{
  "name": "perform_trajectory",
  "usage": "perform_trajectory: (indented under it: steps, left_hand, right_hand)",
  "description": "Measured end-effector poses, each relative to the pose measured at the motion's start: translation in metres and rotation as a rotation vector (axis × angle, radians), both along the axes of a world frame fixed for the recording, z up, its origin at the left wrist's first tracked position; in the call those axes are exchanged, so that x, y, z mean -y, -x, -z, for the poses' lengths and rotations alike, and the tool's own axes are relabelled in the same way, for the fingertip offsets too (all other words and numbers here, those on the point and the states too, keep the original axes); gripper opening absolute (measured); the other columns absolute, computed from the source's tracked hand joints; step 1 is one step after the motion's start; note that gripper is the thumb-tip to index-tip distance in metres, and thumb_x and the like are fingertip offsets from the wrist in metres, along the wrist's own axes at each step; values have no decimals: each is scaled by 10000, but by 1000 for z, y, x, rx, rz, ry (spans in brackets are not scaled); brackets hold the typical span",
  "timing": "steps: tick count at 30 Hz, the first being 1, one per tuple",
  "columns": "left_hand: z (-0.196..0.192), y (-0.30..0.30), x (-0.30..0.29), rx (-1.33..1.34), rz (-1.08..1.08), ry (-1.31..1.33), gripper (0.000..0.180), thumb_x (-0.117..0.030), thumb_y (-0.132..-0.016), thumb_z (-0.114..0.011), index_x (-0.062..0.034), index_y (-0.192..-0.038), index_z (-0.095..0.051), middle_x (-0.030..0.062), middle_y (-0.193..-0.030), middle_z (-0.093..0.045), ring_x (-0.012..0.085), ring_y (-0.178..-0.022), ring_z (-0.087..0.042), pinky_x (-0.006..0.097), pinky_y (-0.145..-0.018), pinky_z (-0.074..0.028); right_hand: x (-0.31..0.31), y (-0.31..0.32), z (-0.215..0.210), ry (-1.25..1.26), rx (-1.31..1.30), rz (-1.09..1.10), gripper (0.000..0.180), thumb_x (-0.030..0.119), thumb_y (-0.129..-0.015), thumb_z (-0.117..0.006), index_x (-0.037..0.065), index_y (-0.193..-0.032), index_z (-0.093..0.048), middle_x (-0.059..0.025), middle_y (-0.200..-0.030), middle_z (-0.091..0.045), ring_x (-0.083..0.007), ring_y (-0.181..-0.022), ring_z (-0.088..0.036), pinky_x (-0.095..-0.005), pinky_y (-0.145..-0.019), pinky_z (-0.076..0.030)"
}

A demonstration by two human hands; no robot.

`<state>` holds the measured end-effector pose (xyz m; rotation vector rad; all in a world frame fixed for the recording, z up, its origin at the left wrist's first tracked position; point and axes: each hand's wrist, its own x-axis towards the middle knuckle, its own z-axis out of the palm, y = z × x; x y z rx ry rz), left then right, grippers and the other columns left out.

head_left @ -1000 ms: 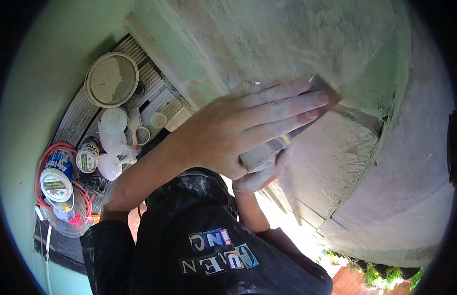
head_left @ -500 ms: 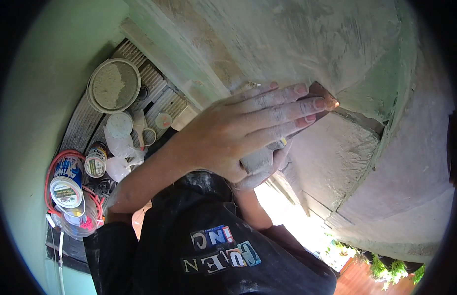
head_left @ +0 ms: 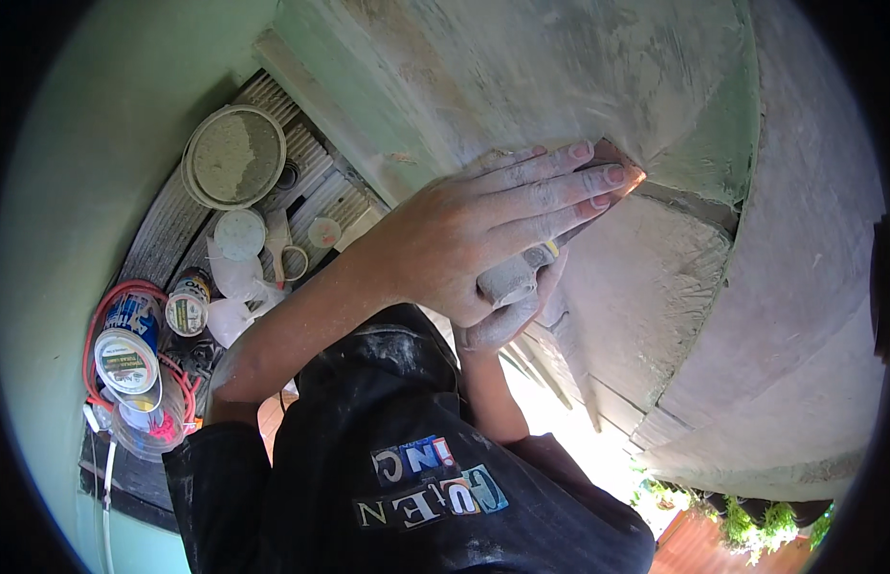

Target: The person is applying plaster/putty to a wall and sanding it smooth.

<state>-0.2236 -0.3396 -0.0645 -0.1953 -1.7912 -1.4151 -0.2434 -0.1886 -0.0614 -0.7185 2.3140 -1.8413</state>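
My left hand, whitened with dust, lies flat with stretched fingers along the top of a dusty sander-like tool. Beyond the fingertips shows the tool's pointed brown front tip, against the grey plastered surface. Below, my right hand is wrapped round the tool's grey rounded handle, its fingers mostly hidden behind the left palm. A small yellow part peeks out between the hands. How the tool's underside meets the surface is covered by my left hand.
At left, a ridged bench holds a bucket of pale powder or paste, a brush, a tape roll, a blue-labelled can and a red hose. An open joint crosses the panels near the tip.
The whole view has shifted slightly. My hands and the tool look almost unmoved against the plastered surface, and both keep the same hold.
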Motion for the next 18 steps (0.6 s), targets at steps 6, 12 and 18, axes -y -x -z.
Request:
perform_trajectory:
  steps: [6,12,18]
  left_hand:
    - [1,8,6,-47,-6,39,778,-117,-656,-725,-61,-1409,-537,60,-1520,-465,275,-1437,-393,441,-1144,-365]
    - [-4,12,13,-93,-10,49,822,-89,-586,-743,-51,-1385,-554,23,-1537,-446,260,-1448,-375,420,-1146,-383]
    - [-14,18,14,-170,-46,56,808,-66,-555,-746,-17,-1344,-582,75,-1508,-474,308,-1417,-412,414,-1130,-408]
  right_hand:
    - [26,-1,3,27,-11,130,687,386,-961,-465,-76,-1455,-341,-167,-1308,-526,-237,-1184,-538,-350,-1004,-417]
    - [33,-1,6,128,4,54,557,320,-1017,-429,1,-1468,-351,-112,-1340,-508,-204,-1212,-514,-328,-1001,-419]
    - [21,9,7,65,-53,109,473,183,-1048,-390,58,-1499,-325,-82,-1382,-474,-190,-1219,-512,-323,-1027,-418]
